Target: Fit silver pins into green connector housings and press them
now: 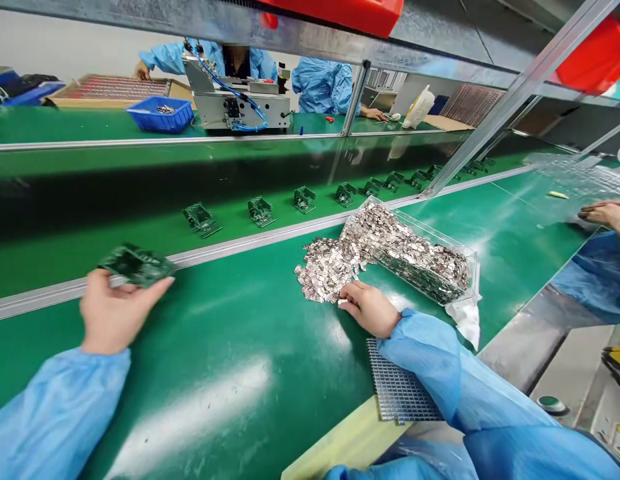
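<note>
My left hand [115,310] is closed on a green circuit board assembly [137,263], held over the metal rail at the left. At the near edge of a heap of small silvery metal pieces [323,270], my right hand [370,308] has its thumb and fingers pinched together. Whatever sits in that pinch is too small to name. The heap spills out of a clear plastic box [435,277] lying to the right. Below my right forearm is a grey gridded tray [400,387], partly covered by the sleeve.
Several similar board assemblies [261,211] stand in a row on the green belt [140,233] beyond the metal rail [250,243]. A co-worker's hand [610,215] is at the far right. Across the line are a blue bin [160,115] and a machine [240,103]. A slanted metal post [510,100] rises at right.
</note>
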### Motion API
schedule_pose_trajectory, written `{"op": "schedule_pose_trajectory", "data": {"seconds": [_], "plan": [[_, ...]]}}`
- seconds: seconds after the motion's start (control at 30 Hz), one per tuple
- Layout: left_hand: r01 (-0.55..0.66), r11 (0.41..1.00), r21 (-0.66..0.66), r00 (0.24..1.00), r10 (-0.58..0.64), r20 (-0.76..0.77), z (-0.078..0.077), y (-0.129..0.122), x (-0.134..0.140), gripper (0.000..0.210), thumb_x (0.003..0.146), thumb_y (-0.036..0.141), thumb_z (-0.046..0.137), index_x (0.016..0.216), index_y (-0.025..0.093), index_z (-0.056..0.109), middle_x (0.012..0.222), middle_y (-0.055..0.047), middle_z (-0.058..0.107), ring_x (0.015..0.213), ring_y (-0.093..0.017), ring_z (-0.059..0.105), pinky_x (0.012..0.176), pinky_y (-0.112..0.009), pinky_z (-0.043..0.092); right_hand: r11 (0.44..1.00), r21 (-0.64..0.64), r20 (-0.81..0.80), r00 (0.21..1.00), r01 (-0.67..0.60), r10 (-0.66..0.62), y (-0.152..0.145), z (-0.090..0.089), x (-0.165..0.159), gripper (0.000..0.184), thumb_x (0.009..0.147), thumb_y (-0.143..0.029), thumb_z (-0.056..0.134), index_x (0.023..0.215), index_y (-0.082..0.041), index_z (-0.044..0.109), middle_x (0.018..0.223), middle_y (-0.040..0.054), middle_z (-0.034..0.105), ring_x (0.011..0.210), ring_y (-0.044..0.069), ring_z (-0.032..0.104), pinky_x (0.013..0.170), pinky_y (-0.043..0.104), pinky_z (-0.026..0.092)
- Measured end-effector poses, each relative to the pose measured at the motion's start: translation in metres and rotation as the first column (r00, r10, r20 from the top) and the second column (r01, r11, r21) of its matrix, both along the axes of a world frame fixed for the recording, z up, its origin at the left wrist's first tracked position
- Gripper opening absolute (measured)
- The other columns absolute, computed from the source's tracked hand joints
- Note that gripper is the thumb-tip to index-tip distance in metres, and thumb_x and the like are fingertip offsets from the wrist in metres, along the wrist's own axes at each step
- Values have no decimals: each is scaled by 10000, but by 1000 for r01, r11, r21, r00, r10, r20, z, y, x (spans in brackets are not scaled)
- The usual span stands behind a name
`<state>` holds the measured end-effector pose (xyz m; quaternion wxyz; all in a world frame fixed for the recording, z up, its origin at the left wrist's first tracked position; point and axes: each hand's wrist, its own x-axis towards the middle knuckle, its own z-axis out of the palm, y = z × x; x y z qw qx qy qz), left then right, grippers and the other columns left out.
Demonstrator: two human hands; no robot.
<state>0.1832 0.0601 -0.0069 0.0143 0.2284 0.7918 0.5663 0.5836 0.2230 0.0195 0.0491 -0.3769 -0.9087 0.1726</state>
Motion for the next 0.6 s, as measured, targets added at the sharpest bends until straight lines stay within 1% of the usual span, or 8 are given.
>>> {"op": "schedule_pose_trajectory", "data": {"seconds": [0.03,0.07,0.1,0.13,0.2,0.37,0.5,0.6], "plan": [[130,988,82,988,-136,67,4,4,28,669,453,403,887,949,235,470,1000,-7,669,1050,-311,659,990,-571,480,1000,-3,-19,1000,3,-3,0,-2,0,99,846,-98,636,825,-186,596,817,33,607,724,178,594,674,278,448],[250,958,139,956,-267,123,7,7,56,637,499,393,877,953,239,457,1063,-14,658,1066,-287,659,998,-532,496,1000,-6,-38,999,6,-6,0,-4,1,120,841,-79,633,808,-186,591,803,28,607,717,171,593,672,270,446],[333,925,183,917,-363,167,9,9,81,622,513,380,877,944,241,451,1091,-22,651,1064,-274,663,993,-505,513,1000,-10,-57,998,11,-11,1,-6,2,139,831,-61,635,793,-186,588,791,23,609,709,166,592,665,262,445],[406,887,220,870,-449,204,10,9,105,611,525,371,877,943,239,450,1116,-30,643,1069,-265,663,986,-481,526,1000,-13,-76,997,19,-20,1,-6,4,154,821,-44,635,781,-185,589,781,19,612,700,161,592,659,257,444],[493,825,276,781,-560,278,9,8,144,614,517,349,889,942,227,462,1104,-41,648,1037,-257,679,951,-448,560,999,-12,-115,992,44,-45,1,-5,10,166,811,-29,632,766,-186,600,764,16,620,686,160,595,649,256,444],[580,692,430,528,-721,449,0,5,217,594,578,252,877,1023,206,485,1054,-29,680,901,-184,717,874,-340,601,995,11,-257,962,101,-94,-15,14,44,117,866,-110,594,801,-195,639,801,29,648,704,171,606,659,275,452],[588,602,540,356,-792,495,-4,7,266,574,650,210,836,1082,218,458,1049,-25,683,894,-168,714,833,-311,609,995,-79,-465,881,59,-89,-53,26,83,127,901,-195,571,879,-224,693,759,11,664,689,174,616,642,283,462],[580,549,601,268,-826,495,-5,7,300,594,668,197,823,1126,235,447,1061,-23,675,918,-166,707,842,-315,602,988,-139,-584,801,64,-134,-85,24,108,214,940,-228,515,981,-242,724,826,35,665,771,187,626,681,297,480]]}}
